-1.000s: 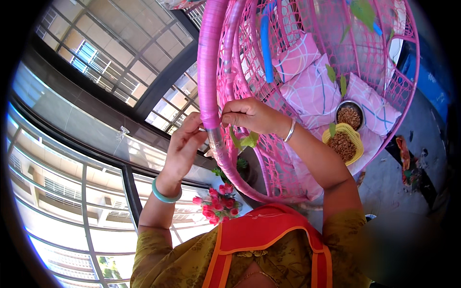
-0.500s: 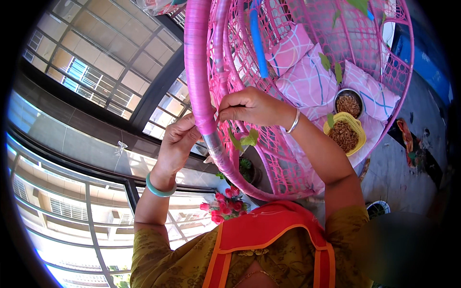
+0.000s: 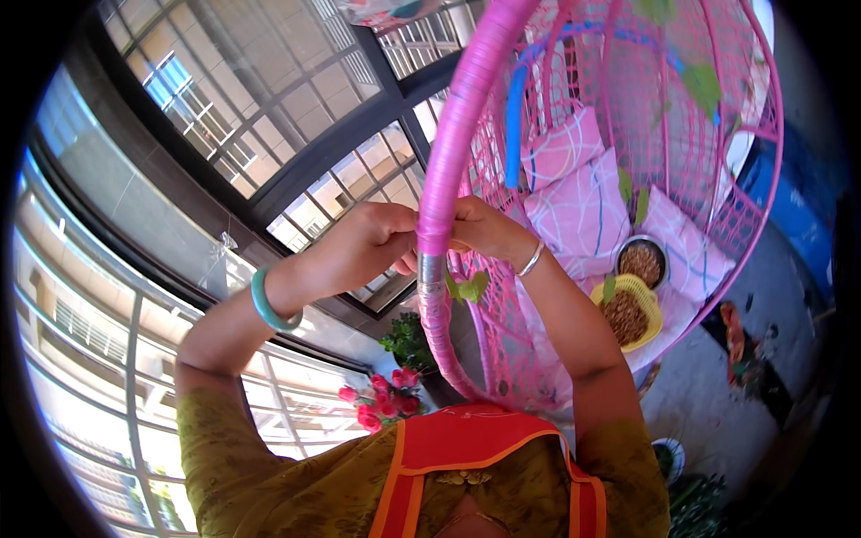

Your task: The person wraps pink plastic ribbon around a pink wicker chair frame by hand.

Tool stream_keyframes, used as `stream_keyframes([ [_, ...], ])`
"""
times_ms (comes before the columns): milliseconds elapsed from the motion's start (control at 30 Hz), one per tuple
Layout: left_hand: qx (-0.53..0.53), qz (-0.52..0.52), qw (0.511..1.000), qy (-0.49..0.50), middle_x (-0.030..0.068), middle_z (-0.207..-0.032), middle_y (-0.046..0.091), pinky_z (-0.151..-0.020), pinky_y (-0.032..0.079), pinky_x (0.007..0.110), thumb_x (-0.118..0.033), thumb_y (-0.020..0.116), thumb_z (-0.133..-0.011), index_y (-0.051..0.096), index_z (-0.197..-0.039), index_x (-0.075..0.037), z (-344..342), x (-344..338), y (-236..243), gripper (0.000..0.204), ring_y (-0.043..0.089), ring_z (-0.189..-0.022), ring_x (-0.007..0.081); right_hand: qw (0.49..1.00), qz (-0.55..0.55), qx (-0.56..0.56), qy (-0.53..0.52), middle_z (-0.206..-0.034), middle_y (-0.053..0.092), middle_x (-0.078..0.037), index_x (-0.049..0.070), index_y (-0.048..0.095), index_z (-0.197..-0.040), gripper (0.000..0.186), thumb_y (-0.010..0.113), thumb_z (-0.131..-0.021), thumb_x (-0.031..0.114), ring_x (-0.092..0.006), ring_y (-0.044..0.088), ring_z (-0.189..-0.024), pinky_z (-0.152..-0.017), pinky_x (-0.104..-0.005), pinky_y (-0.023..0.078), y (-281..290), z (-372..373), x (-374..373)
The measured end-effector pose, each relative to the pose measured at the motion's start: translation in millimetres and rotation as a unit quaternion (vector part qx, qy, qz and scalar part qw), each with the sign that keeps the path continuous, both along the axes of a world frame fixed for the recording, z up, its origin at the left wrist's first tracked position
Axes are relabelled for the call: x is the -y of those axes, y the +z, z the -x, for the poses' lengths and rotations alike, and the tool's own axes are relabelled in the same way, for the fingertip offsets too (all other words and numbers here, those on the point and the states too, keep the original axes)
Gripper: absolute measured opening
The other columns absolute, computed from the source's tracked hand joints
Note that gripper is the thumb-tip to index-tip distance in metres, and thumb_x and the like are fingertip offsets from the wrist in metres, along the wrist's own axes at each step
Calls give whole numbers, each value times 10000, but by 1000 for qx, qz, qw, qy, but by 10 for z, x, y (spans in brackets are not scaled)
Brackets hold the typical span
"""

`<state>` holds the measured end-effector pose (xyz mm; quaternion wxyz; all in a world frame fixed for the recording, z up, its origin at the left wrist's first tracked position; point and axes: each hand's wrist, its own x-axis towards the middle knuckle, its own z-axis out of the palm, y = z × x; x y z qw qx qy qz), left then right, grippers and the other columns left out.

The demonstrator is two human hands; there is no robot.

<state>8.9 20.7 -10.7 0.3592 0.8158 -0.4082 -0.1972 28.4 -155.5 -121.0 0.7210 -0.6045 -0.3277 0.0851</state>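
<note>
A curved tube point(image 3: 456, 143) wrapped in shiny pink strip forms the front rim of a pink hanging basket chair point(image 3: 619, 54). Just below the wrapping, a silver-grey stretch point(image 3: 431, 276) of the tube shows. My left hand point(image 3: 372, 238), above a pale green bangle, is at the tube's left side with its fingers curled closed. From the right, my right hand point(image 3: 489, 235) reaches the same spot, fingers pinched and partly hidden behind the tube. Whatever lies between the fingers of either hand cannot be made out. A leafy sprig point(image 3: 468, 287) hangs beside the silver stretch.
Pink cushions point(image 3: 578, 211) lie in the chair, with a metal bowl point(image 3: 665, 260) and a yellow basket point(image 3: 656, 318) of brown pieces. A blue tube point(image 3: 514, 134) arches inside. Red roses point(image 3: 381, 399) and a potted plant point(image 3: 411, 341) stand below, near barred windows point(image 3: 108, 323).
My view has shifted, so the chair rim sits farther right and more tilted. The left hand has turned, its back now facing up, and the right fingers have slipped partly behind the tube.
</note>
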Motion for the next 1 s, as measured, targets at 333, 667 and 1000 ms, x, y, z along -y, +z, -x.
stream_keyframes([
  [333,367,-165,905,-139,187,-711,594,-618,491,405,-63,543,-736,593,-758,9,100,94,345,90,603,-704,345,889,213,276,-297,-721,569,-25,38,620,-896,169,635,-780,160,-145,545,-680,-638,-292,440,357,527,239],
  [667,398,-295,856,-150,176,-722,573,-612,462,423,-163,472,-839,551,-770,18,245,16,423,209,575,-691,348,575,483,593,-291,-973,571,-57,57,597,-924,375,699,-636,275,-209,504,-1002,-977,-403,306,1403,1182,39],
  [1000,220,-6,962,-161,83,-732,465,-625,378,322,-164,455,-910,466,-789,22,218,-498,335,222,435,-667,154,580,498,591,-259,-984,563,-52,59,595,-957,420,693,-635,310,-210,484,-1022,-991,-406,284,1458,1182,25],
])
